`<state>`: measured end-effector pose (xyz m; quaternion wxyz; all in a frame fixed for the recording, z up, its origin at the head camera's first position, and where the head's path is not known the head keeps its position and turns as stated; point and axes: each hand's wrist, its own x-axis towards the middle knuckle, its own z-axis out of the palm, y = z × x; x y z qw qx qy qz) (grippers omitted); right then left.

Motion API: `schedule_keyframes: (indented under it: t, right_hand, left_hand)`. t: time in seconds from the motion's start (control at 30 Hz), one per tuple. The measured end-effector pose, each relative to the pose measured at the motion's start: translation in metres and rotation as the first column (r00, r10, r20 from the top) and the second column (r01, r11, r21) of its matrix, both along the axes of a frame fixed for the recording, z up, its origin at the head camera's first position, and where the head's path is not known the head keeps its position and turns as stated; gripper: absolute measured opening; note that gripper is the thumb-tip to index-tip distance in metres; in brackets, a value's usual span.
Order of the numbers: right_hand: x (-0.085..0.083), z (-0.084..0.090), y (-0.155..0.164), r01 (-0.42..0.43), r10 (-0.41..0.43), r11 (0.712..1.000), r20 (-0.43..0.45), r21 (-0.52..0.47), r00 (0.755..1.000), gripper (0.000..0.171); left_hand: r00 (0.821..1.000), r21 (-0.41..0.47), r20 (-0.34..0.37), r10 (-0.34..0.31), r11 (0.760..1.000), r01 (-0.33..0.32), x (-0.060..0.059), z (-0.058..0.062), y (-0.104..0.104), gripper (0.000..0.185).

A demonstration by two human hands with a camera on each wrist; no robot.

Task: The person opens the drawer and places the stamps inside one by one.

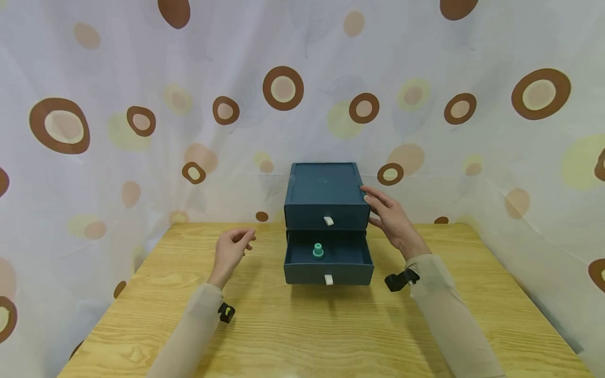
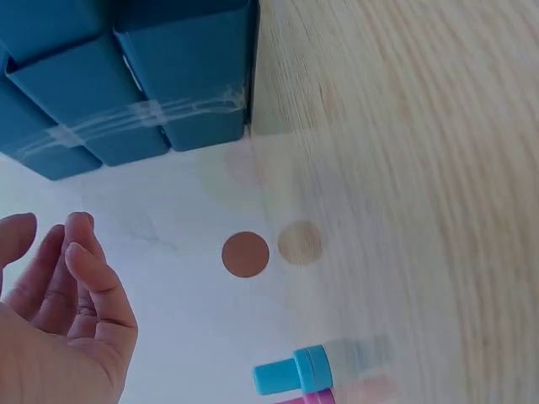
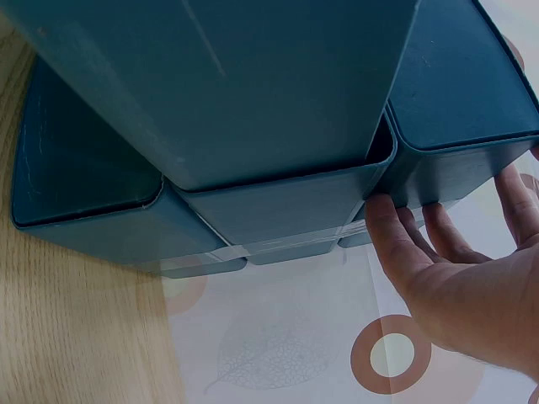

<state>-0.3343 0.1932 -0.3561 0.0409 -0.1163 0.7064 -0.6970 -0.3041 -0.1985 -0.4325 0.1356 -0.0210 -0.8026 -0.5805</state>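
Note:
A dark blue drawer chest (image 1: 326,184) stands on the table, its middle drawer (image 1: 329,274) pulled out and its top drawer (image 1: 307,216) pushed in. Upright inside the pulled-out drawer is a small green stepped peg (image 1: 318,251). My right hand (image 1: 390,220) rests its fingers against the chest's upper right side; the right wrist view shows the fingertips (image 3: 381,210) spread along that side. To the left of the chest, my left hand (image 1: 230,252) hovers over the table with loosely bent fingers, holding nothing.
White pull tabs (image 1: 329,280) sit on the drawer fronts. The wooden table (image 1: 264,331) meets a patterned cloth (image 1: 312,42) behind the chest. A blue peg (image 2: 290,370) and a pink peg (image 2: 310,398) show low in the left wrist view. Clear tape (image 2: 202,105) crosses the chest's side.

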Motion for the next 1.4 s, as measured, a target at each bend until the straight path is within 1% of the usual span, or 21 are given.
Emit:
schedule_keyframes:
  t: [0.07,0.17,0.3,0.47,0.6,0.83,1.07,1.17,1.27,1.33,1.4]
  right_hand:
    - [0.0,0.0,0.0,0.0,0.0,1.0,-0.001,0.001,1.0,0.054]
    - [0.0,0.0,-0.001,0.003,-0.003,1.0,-0.001,0.002,1.0,0.053]
    - [0.0,0.0,-0.001,0.005,-0.005,1.0,-0.005,0.006,1.0,0.053]
    - [0.001,0.001,-0.001,0.007,-0.007,1.0,-0.011,0.001,1.0,0.053]
    - [0.001,0.002,0.0,0.006,-0.007,1.0,-0.012,-0.004,1.0,0.053]
    - [0.001,0.002,-0.001,0.003,-0.003,1.0,-0.001,0.003,1.0,0.053]
    - [-0.001,0.0,-0.002,0.006,-0.006,1.0,0.001,0.003,1.0,0.053]
    - [-0.001,0.0,-0.002,0.004,-0.004,1.0,0.001,-0.002,1.0,0.054]
    - [0.0,0.0,-0.002,0.001,-0.001,1.0,0.002,-0.003,1.0,0.054]
    - [0.0,0.001,-0.001,-0.002,0.002,1.0,-0.003,-0.002,1.0,0.054]
    - [0.0,0.001,-0.001,-0.003,0.003,1.0,-0.009,-0.005,1.0,0.055]
  left_hand:
    - [1.0,-0.01,0.008,0.01,1.0,-0.01,-0.001,-0.001,-0.002,0.029]
    - [1.0,-0.002,0.017,0.011,1.0,-0.011,-0.003,-0.003,-0.006,0.03]
    - [1.0,0.012,0.027,0.006,1.0,-0.006,-0.002,-0.005,-0.01,0.031]
    - [0.999,0.001,0.034,0.017,1.0,-0.017,-0.003,-0.008,-0.017,0.025]
    - [0.997,-0.015,0.075,0.037,0.999,-0.036,-0.006,-0.009,-0.024,0.023]
    - [0.986,0.016,0.162,0.047,0.999,-0.05,-0.01,-0.011,-0.041,0.031]
    - [0.982,0.002,0.173,0.076,0.997,-0.078,-0.014,-0.013,-0.056,0.035]
    - [0.977,0.003,0.199,0.072,0.997,-0.074,-0.014,-0.015,-0.06,0.037]
    - [0.97,0.007,0.235,0.053,0.998,-0.057,-0.014,-0.017,-0.063,0.04]
    - [0.965,-0.004,0.258,0.044,0.999,-0.045,-0.013,-0.017,-0.064,0.042]
    - [0.963,-0.025,0.265,0.04,0.999,-0.035,-0.014,-0.017,-0.064,0.043]
